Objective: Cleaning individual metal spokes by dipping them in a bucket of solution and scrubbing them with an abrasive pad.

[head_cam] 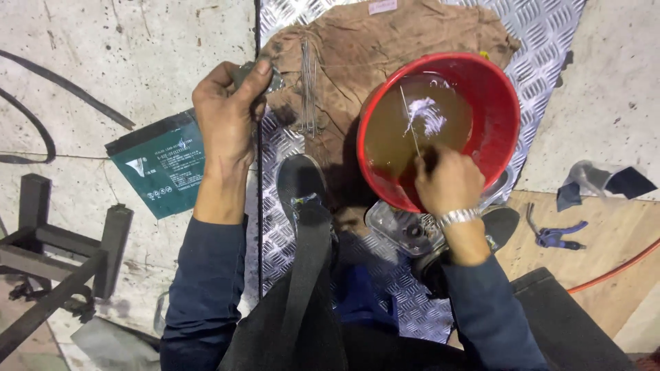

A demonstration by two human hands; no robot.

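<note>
The right hand (pixel 447 180) is pinched shut on 1 thin metal rod (pixel 410 127), holding it by its lower end at the near rim of a red bucket (pixel 502 103). The rod slants up and away from the fingers, out over the murky brown water (pixel 399 137) that fills the bucket; whether its tip touches the water cannot be told. A metal watch band (pixel 459 217) circles that wrist.

The left hand (pixel 227 113) is closed around a small dark object (pixel 244 72), too hidden by the fingers to name, at the left edge of a brown rag (pixel 385 41). The 2 hands are well apart, with the rag and the bucket's left rim between them.

On the rag, just right of the left hand, lies a bundle of thin metal rods (pixel 308 89), pointing away from the person. The rag is spread on a ribbed metal plate (pixel 543 34) on the floor, and the bucket stands partly on the rag.

Left of the plate, a dark green battery (pixel 165 168) lies on the concrete floor (pixel 124 55). Blue-handled pliers (pixel 557 235) lie on a wooden board (pixel 605 233) at the right.
</note>
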